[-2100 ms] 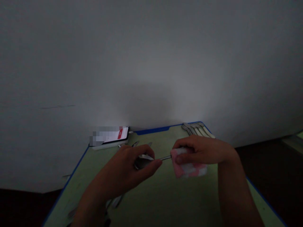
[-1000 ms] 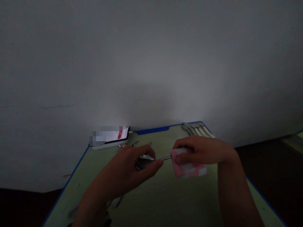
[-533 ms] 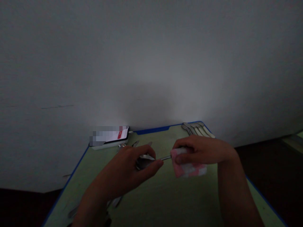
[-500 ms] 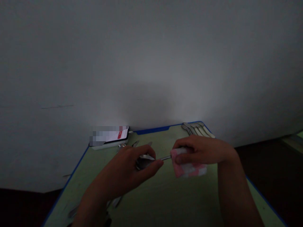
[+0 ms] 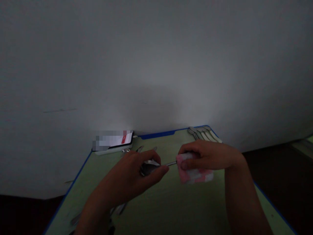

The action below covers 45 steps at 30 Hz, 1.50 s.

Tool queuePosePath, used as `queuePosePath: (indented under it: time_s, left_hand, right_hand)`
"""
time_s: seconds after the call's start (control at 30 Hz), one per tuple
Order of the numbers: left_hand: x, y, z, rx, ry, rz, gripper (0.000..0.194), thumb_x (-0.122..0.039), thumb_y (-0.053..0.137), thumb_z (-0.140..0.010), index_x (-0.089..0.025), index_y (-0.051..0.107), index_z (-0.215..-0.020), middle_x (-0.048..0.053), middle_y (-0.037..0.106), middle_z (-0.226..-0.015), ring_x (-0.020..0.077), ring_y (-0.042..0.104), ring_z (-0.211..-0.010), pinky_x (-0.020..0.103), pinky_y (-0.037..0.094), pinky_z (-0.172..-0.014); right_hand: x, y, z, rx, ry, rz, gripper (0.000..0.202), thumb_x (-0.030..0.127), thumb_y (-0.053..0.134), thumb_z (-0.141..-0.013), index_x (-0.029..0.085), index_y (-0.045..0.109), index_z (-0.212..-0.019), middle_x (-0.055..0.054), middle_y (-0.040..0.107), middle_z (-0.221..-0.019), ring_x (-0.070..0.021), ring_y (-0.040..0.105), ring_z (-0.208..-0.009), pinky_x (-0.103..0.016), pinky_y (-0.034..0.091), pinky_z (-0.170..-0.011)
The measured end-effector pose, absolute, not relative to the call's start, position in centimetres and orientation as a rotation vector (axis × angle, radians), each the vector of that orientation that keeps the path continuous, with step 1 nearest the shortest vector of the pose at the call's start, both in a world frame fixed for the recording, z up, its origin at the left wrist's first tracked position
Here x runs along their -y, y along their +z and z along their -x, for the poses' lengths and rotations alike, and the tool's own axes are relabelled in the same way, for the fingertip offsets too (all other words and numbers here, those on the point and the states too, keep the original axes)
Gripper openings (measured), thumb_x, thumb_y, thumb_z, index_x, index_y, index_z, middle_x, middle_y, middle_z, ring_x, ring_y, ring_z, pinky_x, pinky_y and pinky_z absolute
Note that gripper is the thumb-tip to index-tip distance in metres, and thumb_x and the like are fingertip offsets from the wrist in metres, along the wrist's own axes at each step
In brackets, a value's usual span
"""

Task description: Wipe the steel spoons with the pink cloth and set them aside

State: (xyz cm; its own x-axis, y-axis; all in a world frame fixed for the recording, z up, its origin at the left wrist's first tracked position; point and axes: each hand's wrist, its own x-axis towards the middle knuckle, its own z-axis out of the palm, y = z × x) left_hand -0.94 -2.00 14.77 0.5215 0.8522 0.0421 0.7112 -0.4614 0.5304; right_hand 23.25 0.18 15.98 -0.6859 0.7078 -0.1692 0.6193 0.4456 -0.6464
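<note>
A metal spoon (image 5: 149, 167) lies across between my two hands above the table. My left hand (image 5: 137, 173) is closed around its bowl end, thumb and fingers pinching near the neck. My right hand (image 5: 202, 156) grips a folded pink-and-white cloth (image 5: 193, 175), which wraps the handle end of the spoon and hides it. A short stretch of bare handle shows between the hands.
The green table (image 5: 171, 202) has a blue edge and stands against a grey wall (image 5: 156, 65). A phone (image 5: 114, 140) lies at the back left, several pieces of cutlery (image 5: 204, 133) at the back right. More cutlery (image 5: 119, 209) lies partly hidden by my left arm.
</note>
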Motion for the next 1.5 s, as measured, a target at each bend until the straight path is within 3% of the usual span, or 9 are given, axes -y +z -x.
queuePosePath:
  time_s: [0.5, 0.63, 0.73, 0.83, 0.9, 1.0, 1.07, 1.3, 1.5]
  left_hand:
    - [1.6, 14.8, 1.5, -1.216, 0.47, -2.326, 0.027, -0.045, 0.054, -0.084, -0.021, 0.064, -0.079, -0.004, 0.059, -0.055, 0.0096, 0.053, -0.048, 0.019, 0.037, -0.048]
    - [1.1, 14.6, 3.5, -1.223, 0.55, -2.303, 0.022, -0.04, 0.054, -0.085, -0.022, 0.065, -0.08, -0.004, 0.057, -0.055, 0.0099, 0.051, -0.047, 0.018, 0.036, -0.044]
    - [0.6, 14.4, 4.2, -1.312, 0.75, -2.297, 0.018, -0.039, 0.062, -0.079, -0.023, 0.065, -0.085, -0.003, 0.063, -0.064, 0.0114, 0.056, -0.052, 0.019, 0.042, -0.048]
    - [0.2, 14.4, 3.4, -1.449, 1.111, -2.136, 0.039, -0.038, 0.07, -0.073, -0.023, 0.059, -0.107, 0.001, 0.069, -0.086, 0.0158, 0.064, -0.071, 0.024, 0.05, -0.062]
    - [0.1, 14.3, 2.3, -1.467, 1.293, -1.932, 0.049, -0.037, 0.069, -0.074, -0.021, 0.052, -0.117, 0.002, 0.069, -0.084, 0.015, 0.064, -0.064, 0.025, 0.051, -0.058]
    - [0.1, 14.1, 0.5, -1.397, 1.3, -1.814, 0.033, -0.033, 0.065, -0.078, -0.018, 0.059, -0.108, 0.002, 0.069, -0.075, 0.0154, 0.064, -0.061, 0.027, 0.053, -0.06]
    - [0.3, 13.9, -0.3, -1.29, 1.193, -1.849, 0.021, -0.032, 0.063, -0.079, -0.019, 0.064, -0.096, 0.004, 0.071, -0.086, 0.0168, 0.066, -0.072, 0.028, 0.053, -0.065]
    - [0.2, 13.3, -0.5, -1.257, 1.209, -1.888, 0.022, -0.031, 0.049, -0.089, -0.018, 0.066, -0.092, 0.003, 0.069, -0.085, 0.0153, 0.063, -0.078, 0.027, 0.049, -0.071]
    - [0.2, 12.6, -1.5, -1.254, 1.137, -1.874, 0.02, -0.031, 0.046, -0.09, -0.016, 0.059, -0.09, 0.002, 0.066, -0.079, 0.0149, 0.061, -0.071, 0.027, 0.047, -0.066]
  right_hand:
    - [-0.1, 16.0, -22.8, 2.597, 1.065, 1.135, 0.032, 0.044, 0.051, -0.085, 0.017, 0.062, -0.1, -0.002, 0.064, -0.084, -0.0118, 0.055, -0.069, -0.022, 0.037, -0.058]
    - [-0.1, 15.8, -23.4, 2.549, 1.044, 1.143, 0.033, 0.045, 0.05, -0.086, 0.017, 0.061, -0.099, -0.002, 0.063, -0.082, -0.0114, 0.054, -0.068, -0.022, 0.036, -0.057]
    - [-0.1, 15.7, -23.6, 2.525, 1.01, 1.157, 0.032, 0.045, 0.049, -0.087, 0.017, 0.061, -0.096, -0.001, 0.061, -0.079, -0.0109, 0.052, -0.066, -0.022, 0.034, -0.054]
    - [-0.2, 15.6, -23.3, 2.482, 0.931, 1.182, 0.03, 0.044, 0.048, -0.087, 0.017, 0.06, -0.091, -0.001, 0.058, -0.075, -0.0101, 0.05, -0.063, -0.022, 0.032, -0.053]
    - [-0.3, 15.6, -22.7, 2.448, 0.897, 1.153, 0.029, 0.043, 0.047, -0.088, 0.017, 0.059, -0.089, -0.001, 0.059, -0.076, -0.0098, 0.05, -0.063, -0.022, 0.032, -0.054]
    - [-0.4, 15.5, -21.5, 2.38, 0.847, 1.1, 0.029, 0.042, 0.044, -0.09, 0.017, 0.058, -0.09, 0.0, 0.059, -0.077, -0.0095, 0.049, -0.064, -0.022, 0.033, -0.056]
    - [-0.5, 15.3, -20.7, 2.323, 0.786, 1.106, 0.03, 0.044, 0.043, -0.09, 0.017, 0.057, -0.088, 0.0, 0.058, -0.074, -0.0092, 0.048, -0.062, -0.022, 0.032, -0.055]
    - [-1.0, 14.5, -19.6, 2.32, 0.857, 1.06, 0.032, 0.045, 0.039, -0.092, 0.017, 0.054, -0.086, 0.001, 0.056, -0.07, -0.0083, 0.045, -0.059, -0.022, 0.032, -0.054]
    - [-1.5, 13.7, -19.8, 2.372, 0.903, 1.046, 0.031, 0.042, 0.037, -0.093, 0.016, 0.053, -0.089, -0.002, 0.059, -0.078, -0.0106, 0.049, -0.066, -0.025, 0.035, -0.061]
